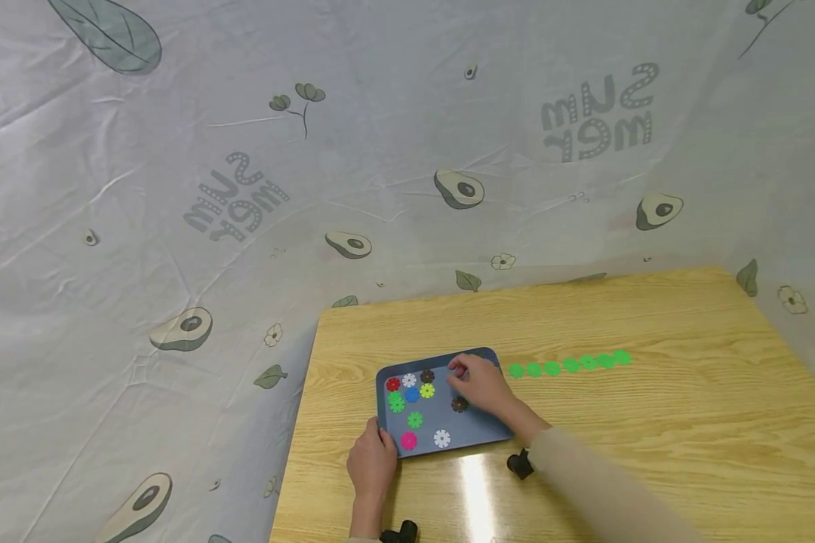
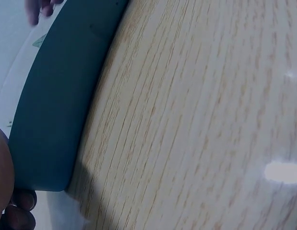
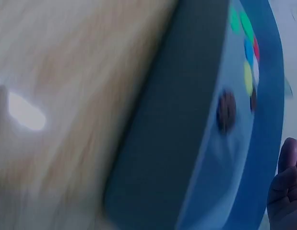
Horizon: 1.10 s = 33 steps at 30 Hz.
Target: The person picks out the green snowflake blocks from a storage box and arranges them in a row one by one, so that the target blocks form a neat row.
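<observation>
A blue-grey tray (image 1: 484, 436) holds notched plastic snowflake discs in several colours. My left hand (image 1: 372, 458) grips its front left corner; in the left wrist view the thumb (image 2: 1, 172) lies against the tray wall (image 2: 57, 110). Above the tray's right half is my right hand (image 1: 484, 386), its fingers loosely bent and no disc visible between them. Just below it lies a brown disc (image 1: 459, 405). Red (image 1: 393, 385), white (image 1: 410, 381), blue (image 1: 412, 394), yellow (image 1: 427, 391) and green discs (image 1: 397, 405) cluster at the left. Pink (image 1: 409, 440) and white discs lie near the front.
A row of several green discs (image 1: 570, 365) stretches rightward across the wooden table (image 1: 652, 422) from beside the tray. Patterned cloth (image 1: 394, 151) hangs behind the table and along its left side. A bright reflection falls on the wood in front of the tray.
</observation>
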Available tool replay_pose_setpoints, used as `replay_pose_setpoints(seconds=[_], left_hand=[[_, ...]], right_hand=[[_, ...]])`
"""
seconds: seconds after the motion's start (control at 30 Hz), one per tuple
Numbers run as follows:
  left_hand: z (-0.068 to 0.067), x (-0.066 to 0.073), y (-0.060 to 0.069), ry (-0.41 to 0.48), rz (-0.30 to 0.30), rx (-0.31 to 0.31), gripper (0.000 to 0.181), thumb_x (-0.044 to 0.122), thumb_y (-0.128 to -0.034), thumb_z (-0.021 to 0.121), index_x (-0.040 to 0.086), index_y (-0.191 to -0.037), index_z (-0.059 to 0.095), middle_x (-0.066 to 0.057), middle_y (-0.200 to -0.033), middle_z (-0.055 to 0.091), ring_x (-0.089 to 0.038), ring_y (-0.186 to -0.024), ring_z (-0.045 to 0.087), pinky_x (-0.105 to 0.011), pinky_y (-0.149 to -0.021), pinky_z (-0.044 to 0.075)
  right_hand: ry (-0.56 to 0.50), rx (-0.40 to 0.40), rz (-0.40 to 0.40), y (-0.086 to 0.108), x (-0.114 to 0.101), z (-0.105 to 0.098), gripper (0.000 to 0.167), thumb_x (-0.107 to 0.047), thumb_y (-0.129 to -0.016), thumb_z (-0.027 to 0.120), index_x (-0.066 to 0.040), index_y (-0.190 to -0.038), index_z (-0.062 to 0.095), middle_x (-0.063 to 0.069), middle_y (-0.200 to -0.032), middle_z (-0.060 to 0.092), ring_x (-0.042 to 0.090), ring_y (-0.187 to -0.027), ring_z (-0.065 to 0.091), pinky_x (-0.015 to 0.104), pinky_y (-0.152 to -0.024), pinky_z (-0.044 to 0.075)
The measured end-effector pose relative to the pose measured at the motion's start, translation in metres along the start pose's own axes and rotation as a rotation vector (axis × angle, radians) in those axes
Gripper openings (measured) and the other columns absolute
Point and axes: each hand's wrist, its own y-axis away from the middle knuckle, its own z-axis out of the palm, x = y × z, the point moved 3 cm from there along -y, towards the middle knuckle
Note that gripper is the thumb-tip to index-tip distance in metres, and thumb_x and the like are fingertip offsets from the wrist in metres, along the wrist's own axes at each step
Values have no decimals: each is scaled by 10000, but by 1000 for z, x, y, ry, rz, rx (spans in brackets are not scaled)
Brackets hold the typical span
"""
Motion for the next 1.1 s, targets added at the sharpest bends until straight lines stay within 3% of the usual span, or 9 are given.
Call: replay_pose_setpoints(seconds=[0.27, 0.47, 0.67, 1.1], left_hand=[[0, 1, -1, -5, -3, 2, 205, 107, -945, 677, 0, -1115, 717, -161, -778, 713, -352, -576, 659, -484, -481, 478], [1, 0, -2, -7, -14, -15, 211, 106, -944, 675, 1, -1123, 715, -157, -779, 712, -360, -587, 664, -486, -491, 480], [3, -2, -2, -18, -23, -28, 225, 111, -949, 677, 0, -1142, 714, -163, -791, 716, -363, -603, 673, -487, -500, 488], [5, -5, -2, -15, -16, -11, 232, 123, -942, 681, 4, -1139, 718, -164, -777, 713, -347, -570, 662, -469, -474, 474]], right_hand=[[49, -126, -140, 12, -31, 57, 203, -166, -903, 800, -47, -1056, 739, 15, -856, 630, 122, -730, 533, 347, -692, 469], [88, -185, -121, 18, -31, 83, 253, -227, -910, 806, -50, -1081, 748, -21, -847, 605, 123, -754, 537, 343, -702, 472], [164, -177, -70, 21, -28, 94, 262, -277, -895, 821, -70, -1045, 763, -13, -885, 661, 140, -804, 622, 352, -727, 520], [277, -127, -111, 25, -33, 99, 308, -308, -831, 877, -79, -993, 748, 34, -920, 661, 246, -843, 671, 412, -745, 542]])
